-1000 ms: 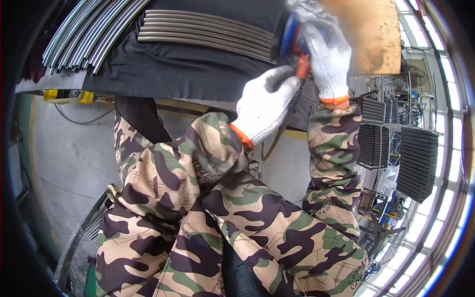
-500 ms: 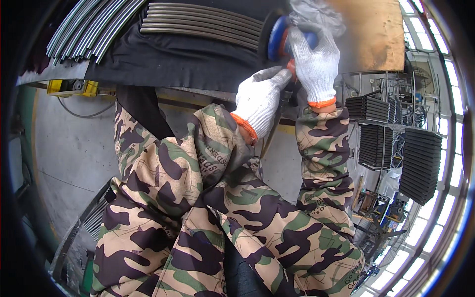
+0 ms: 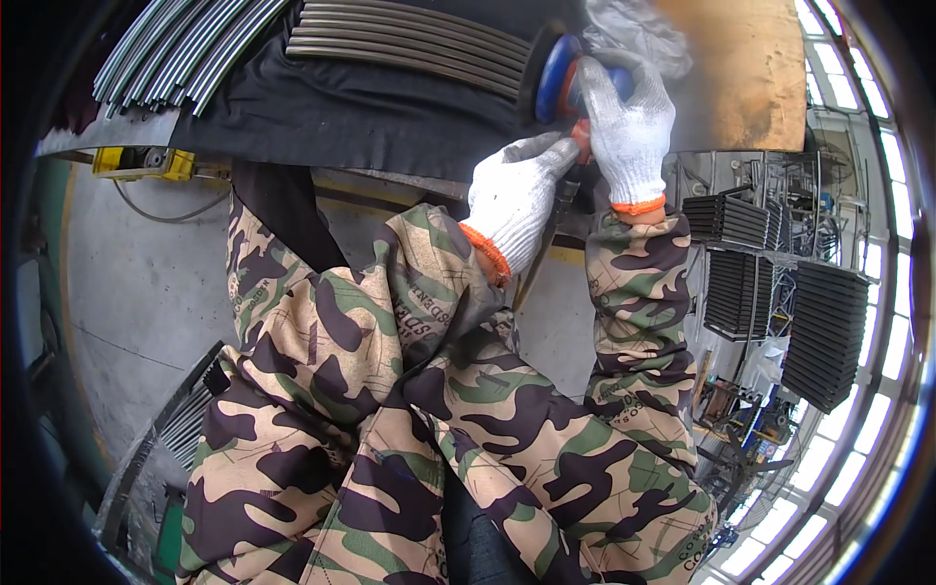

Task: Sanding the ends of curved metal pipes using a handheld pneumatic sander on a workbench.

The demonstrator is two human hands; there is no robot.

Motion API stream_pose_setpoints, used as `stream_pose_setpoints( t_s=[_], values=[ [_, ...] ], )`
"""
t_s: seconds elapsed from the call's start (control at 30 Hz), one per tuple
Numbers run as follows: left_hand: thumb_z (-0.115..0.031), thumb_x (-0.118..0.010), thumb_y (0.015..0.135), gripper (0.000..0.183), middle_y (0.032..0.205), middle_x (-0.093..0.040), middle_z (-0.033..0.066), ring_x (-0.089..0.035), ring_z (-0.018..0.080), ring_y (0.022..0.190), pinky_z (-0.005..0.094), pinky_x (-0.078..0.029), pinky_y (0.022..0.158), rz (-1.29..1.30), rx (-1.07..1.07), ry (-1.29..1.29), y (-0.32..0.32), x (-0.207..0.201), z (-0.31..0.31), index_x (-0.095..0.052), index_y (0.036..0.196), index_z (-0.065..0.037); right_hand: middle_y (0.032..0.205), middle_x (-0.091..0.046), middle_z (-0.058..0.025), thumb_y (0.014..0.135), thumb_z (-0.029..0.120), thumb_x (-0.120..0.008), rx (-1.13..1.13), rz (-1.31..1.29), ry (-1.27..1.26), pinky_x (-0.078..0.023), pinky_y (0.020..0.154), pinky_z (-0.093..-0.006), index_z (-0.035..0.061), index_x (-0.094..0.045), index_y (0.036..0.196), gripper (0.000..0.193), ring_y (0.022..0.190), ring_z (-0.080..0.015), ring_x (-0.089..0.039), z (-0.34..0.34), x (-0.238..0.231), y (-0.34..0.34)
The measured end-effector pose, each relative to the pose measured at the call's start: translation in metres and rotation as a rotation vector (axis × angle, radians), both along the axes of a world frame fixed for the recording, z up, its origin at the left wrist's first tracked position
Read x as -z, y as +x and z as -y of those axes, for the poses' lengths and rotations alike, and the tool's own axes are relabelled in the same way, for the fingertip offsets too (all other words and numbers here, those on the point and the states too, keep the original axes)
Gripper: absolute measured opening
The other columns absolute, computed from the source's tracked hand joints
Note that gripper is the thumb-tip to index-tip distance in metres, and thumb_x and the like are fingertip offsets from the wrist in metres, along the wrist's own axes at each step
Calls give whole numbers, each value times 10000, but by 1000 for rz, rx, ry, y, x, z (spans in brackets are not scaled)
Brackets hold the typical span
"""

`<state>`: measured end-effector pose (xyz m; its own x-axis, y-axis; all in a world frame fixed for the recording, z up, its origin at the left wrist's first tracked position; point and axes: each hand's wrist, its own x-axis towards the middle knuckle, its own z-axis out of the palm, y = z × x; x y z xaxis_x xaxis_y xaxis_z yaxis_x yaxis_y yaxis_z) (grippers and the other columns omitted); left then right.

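A handheld power sander with a round blue head (image 3: 558, 78) and a red handle is at the right ends of a row of metal tubes (image 3: 409, 47). Its dark disc edge meets the tubes, though the exact contact is hidden. My right hand (image 3: 629, 127), in a white knit glove with an orange cuff, is wrapped over the body of the sander. Gloved the same way, my left hand (image 3: 517, 200) grips the red handle lower down, fingers partly hidden. The tubes lie side by side on black cloth (image 3: 322, 117).
Another bundle of shiny tubes (image 3: 190, 54) lies at the far left of the table. Beyond the sander is crumpled clear plastic (image 3: 639, 34), beside a brown board (image 3: 760, 78). Yellow equipment (image 3: 146, 163) hangs below the table's edge. Stacked dark bars (image 3: 829, 331) stand at right.
The whole view has turned slightly. My hands and the sander keep nearly the same place at the tube ends, with both grips unchanged.
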<state>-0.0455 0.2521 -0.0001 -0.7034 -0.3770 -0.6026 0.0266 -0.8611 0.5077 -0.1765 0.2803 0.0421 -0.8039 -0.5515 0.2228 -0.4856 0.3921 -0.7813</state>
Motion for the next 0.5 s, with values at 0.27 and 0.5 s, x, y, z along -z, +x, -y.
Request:
stream_pose_setpoints(
  t_s=[0.27, 0.5],
  values=[
    [-227, -704, 1018, 340, 1040, -743, 35, -657, 92, 874, 255, -521, 749, -12, 12, 31, 2, -9, 0, -699, 1281, -11, 988, -751, -114, 856, 235, -848, -117, -193, -78, -548, 865, -336, 5, -753, 1027, 302, 903, -200, -702, -7, 1, -12],
    [-232, -711, 1015, 351, 1036, -745, 51, -653, 95, 838, 258, -522, 715, -34, 24, 22, 5, -2, 1, -697, 1278, 0, 1002, -745, -108, 874, 221, -834, -139, -117, -68, -549, 865, -329, 7, -752, 1040, 283, 904, -194, -693, -11, 2, -9]
  ],
)
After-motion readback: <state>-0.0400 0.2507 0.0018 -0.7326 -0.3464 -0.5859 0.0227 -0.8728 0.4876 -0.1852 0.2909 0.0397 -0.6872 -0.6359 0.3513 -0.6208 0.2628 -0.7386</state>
